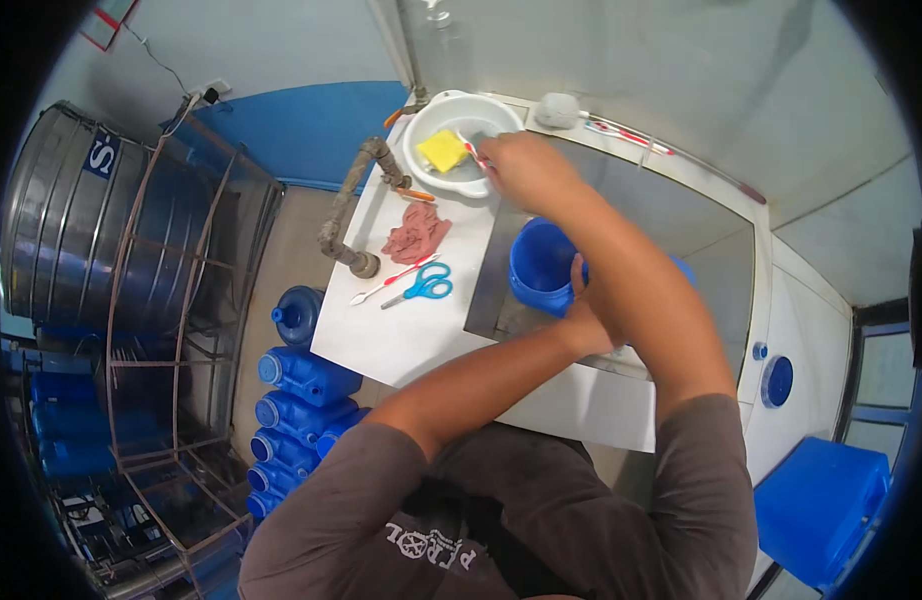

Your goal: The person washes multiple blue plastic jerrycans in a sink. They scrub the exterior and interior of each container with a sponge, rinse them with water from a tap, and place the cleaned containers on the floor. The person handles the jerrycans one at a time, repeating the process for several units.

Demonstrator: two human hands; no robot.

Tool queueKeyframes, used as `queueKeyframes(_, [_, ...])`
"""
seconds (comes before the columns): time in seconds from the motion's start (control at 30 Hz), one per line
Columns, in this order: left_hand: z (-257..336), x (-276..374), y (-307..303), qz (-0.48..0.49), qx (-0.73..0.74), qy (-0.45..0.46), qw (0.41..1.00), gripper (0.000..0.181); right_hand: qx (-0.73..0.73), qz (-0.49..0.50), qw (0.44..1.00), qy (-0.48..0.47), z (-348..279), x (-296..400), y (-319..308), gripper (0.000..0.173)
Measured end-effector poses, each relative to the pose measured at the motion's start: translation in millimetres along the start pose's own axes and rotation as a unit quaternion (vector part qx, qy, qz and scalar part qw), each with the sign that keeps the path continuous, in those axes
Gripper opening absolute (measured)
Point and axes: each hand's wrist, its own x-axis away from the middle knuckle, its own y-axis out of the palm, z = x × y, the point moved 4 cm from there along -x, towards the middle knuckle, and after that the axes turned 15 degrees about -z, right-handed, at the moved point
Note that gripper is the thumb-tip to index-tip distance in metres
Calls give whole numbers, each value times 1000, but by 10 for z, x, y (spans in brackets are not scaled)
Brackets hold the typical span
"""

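My right hand [527,169] grips a red-and-white toothbrush [472,154] over the near right side of a white plastic basin [414,139]. In the basin, a yellow sponge [443,150] sits in what looks like water. My left hand [590,319] rests against a blue plastic container [545,259], its wide mouth tilted up, inside the recessed sink [708,217]. My right forearm crosses above and hides much of the container and part of that hand, so its grip shows only partly.
On the white counter [401,337] lie a crumpled reddish cloth [418,232], another toothbrush [401,277] and blue-handled scissors [427,285]. A pipe faucet [345,202] rises at left. Long-handled brush [557,111] and more toothbrushes [630,136] line the back ledge. Blue jugs [311,371] stack below left.
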Motion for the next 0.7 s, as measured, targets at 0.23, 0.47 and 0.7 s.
queueKeyframes(0.23, [-65, 185, -343, -18, -82, -31, 996, 71, 94, -82, 986, 112, -4, -1289, 640, 38])
queueKeyframes(0.47, [94, 173, -661, -111, -75, -63, 989, 61, 44, -55, 983, 172, -33, -1410, 634, 25])
queueKeyframes(0.7, [12, -56, -450, -27, -221, 97, 970, 65, -415, 72, 884, 205, 993, -309, -240, 35])
